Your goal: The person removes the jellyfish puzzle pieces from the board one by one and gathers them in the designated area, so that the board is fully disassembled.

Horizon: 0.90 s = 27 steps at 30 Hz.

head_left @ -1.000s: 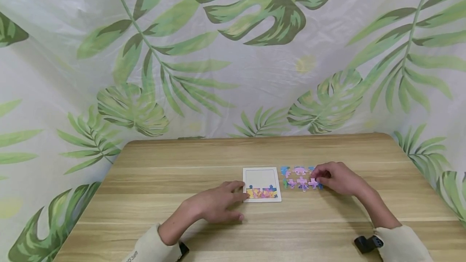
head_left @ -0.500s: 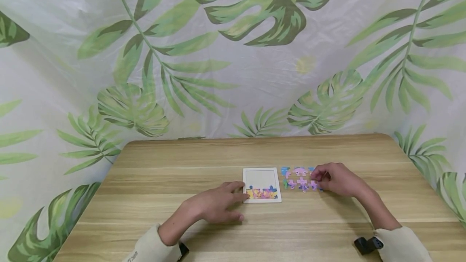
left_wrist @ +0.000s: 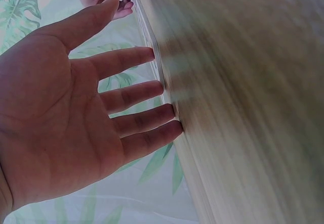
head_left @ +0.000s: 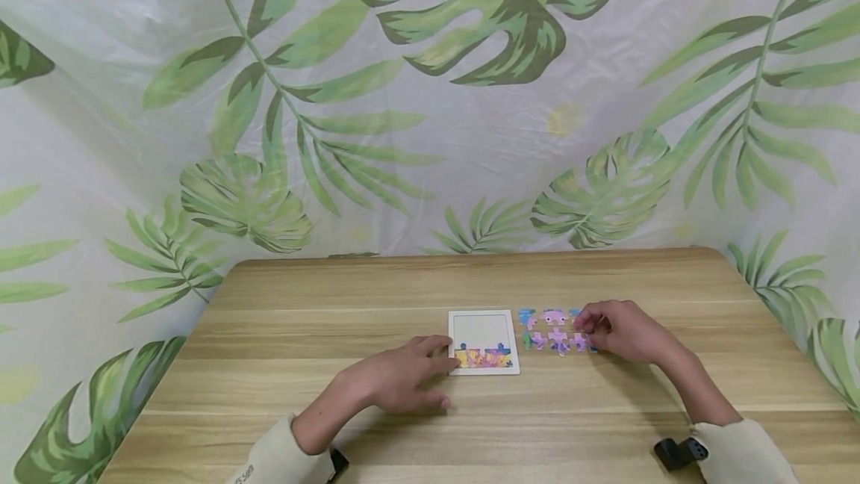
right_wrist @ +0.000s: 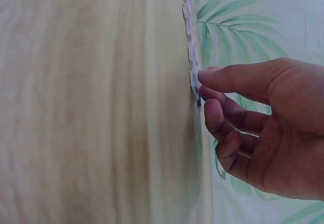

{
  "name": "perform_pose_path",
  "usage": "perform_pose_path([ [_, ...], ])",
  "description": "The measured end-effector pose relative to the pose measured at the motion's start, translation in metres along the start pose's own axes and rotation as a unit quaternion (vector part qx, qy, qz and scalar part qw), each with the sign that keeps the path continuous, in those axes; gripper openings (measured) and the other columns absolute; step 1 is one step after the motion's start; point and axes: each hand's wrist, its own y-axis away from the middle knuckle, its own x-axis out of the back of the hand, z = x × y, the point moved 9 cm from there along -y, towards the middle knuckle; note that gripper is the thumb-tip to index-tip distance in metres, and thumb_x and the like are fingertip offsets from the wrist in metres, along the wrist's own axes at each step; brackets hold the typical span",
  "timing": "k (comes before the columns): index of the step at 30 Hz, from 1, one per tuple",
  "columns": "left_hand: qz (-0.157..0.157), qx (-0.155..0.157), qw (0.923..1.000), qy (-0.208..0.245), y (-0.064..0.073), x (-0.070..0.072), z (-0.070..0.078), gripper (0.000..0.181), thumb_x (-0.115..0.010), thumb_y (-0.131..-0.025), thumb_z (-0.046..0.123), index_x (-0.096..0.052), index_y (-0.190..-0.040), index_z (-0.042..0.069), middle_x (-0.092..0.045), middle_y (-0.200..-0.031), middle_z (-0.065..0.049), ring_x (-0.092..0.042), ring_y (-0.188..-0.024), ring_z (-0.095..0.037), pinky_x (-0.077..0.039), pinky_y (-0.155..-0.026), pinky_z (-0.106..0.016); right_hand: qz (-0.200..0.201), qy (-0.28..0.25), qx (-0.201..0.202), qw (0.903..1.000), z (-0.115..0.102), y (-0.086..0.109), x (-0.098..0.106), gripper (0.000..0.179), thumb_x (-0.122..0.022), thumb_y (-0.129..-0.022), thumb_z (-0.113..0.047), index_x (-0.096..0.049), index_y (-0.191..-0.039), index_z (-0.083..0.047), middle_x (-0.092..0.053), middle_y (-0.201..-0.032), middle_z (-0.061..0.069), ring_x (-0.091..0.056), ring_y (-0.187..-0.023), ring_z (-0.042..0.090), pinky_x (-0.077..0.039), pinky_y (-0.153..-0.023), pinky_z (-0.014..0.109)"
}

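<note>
On the wooden table lies a square white puzzle tray whose bottom strip holds colourful jigsaw pieces. My left hand rests with spread fingers at the tray's left edge; its straight fingers also show in the left wrist view. Right of the tray, loose pink and blue jigsaw pieces lie in two rows. At their right end my right hand has curled fingers, and in the right wrist view its thumb and index finger pinch at the edge of a jigsaw piece. Its fingers partly hide the rightmost pieces.
The wooden table reaches back to a leaf-patterned cloth. Black devices are worn at the wrists, beside light sleeves.
My left hand and the tray have stayed in place. My right hand's fingers have shifted only slightly at the right-end pieces.
</note>
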Motion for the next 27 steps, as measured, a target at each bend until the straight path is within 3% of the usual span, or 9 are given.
perform_pose_path([
  [8, -0.003, 0.005, 1.0, 0.001, -0.001, -0.001, -0.001, 0.061, -0.069, -0.105, 0.046, -0.055, -0.159, 0.021, -0.036, -0.173, -0.01, -0.037, -0.16, -0.033, -0.045, -0.122, -0.054, 0.002, 0.006, 0.016, 0.9998, -0.008, -0.003, -0.001, 0.016, -0.076, -0.094, -0.003, -0.077, -0.108, -0.01, -0.075, -0.097, -0.001, -0.064, -0.085, 0.008, -0.055, -0.073, 0.024],
  [27, -0.012, 0.012, 0.9997, 0.019, 0.004, 0.003, -0.003, 0.06, -0.067, -0.106, 0.046, -0.054, -0.159, 0.023, -0.033, -0.175, -0.009, -0.034, -0.161, -0.032, -0.043, -0.123, -0.055, -0.018, -0.009, 0.03, 0.9993, -0.052, -0.03, -0.019, 0.015, -0.075, -0.097, -0.005, -0.077, -0.112, -0.007, -0.072, -0.096, -0.001, -0.064, -0.086, 0.011, -0.054, -0.07, 0.024],
])
